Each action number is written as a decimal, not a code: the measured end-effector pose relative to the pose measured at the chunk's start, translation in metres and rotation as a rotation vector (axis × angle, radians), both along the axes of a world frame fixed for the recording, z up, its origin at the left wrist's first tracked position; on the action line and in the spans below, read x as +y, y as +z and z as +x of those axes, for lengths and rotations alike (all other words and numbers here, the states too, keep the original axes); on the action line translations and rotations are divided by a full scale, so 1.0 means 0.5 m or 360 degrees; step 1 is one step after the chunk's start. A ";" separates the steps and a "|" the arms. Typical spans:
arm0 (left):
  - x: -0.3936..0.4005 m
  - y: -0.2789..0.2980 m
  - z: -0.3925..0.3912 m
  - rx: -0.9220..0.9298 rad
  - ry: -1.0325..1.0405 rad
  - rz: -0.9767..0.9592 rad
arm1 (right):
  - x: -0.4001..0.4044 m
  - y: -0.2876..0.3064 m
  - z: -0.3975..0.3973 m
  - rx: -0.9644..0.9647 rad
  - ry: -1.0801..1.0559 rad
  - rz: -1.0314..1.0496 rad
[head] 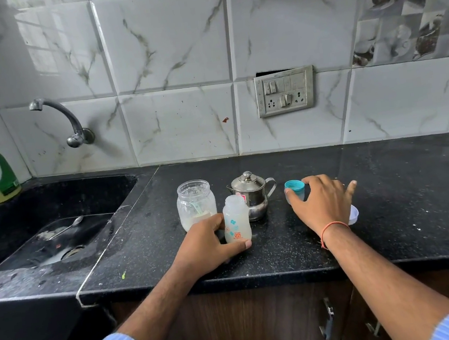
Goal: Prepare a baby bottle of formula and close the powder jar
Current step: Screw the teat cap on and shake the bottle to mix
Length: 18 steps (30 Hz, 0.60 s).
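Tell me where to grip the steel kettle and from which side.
Grip the steel kettle by its loop handle, coming from the right. The handle sticks out on that side, clear of the baby bottle standing at its front left.

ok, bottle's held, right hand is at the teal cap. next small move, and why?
Probably close the right hand on the teal cap and bring it over the bottle. The bottle's mouth is open, the left hand already grips it steady, and the right fingers touch the cap without clearly gripping it.
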<state>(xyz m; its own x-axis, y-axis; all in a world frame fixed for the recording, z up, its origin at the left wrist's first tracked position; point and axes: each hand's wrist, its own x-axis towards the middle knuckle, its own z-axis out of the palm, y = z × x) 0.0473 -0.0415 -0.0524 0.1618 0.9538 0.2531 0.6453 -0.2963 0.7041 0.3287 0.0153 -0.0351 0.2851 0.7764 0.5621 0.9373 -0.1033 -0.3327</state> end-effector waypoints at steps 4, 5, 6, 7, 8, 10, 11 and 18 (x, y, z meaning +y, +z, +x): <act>0.000 0.000 0.000 -0.0026 -0.0002 -0.0007 | 0.001 -0.002 0.002 0.0049 0.0064 0.0077; 0.000 0.000 0.001 -0.0035 -0.0005 -0.0005 | 0.001 -0.003 0.002 0.0064 0.0080 0.0103; -0.002 0.000 0.001 -0.0040 -0.0008 -0.0003 | 0.000 -0.003 0.002 0.0085 0.0097 0.0133; -0.002 0.000 0.002 -0.0044 -0.0009 -0.0005 | 0.000 -0.003 0.002 0.0112 0.0116 0.0164; -0.002 0.000 0.001 -0.0043 -0.0011 -0.0002 | -0.001 -0.003 0.002 0.0142 0.0140 0.0193; -0.002 0.000 0.001 -0.0025 -0.0006 0.0006 | -0.003 -0.004 0.004 0.0186 0.0200 0.0251; -0.002 0.000 0.001 -0.0022 0.0000 0.0006 | -0.004 -0.004 0.005 0.0206 0.0234 0.0273; -0.003 0.001 0.001 0.0029 0.0019 0.0027 | -0.019 -0.005 0.002 0.0421 0.0709 0.0613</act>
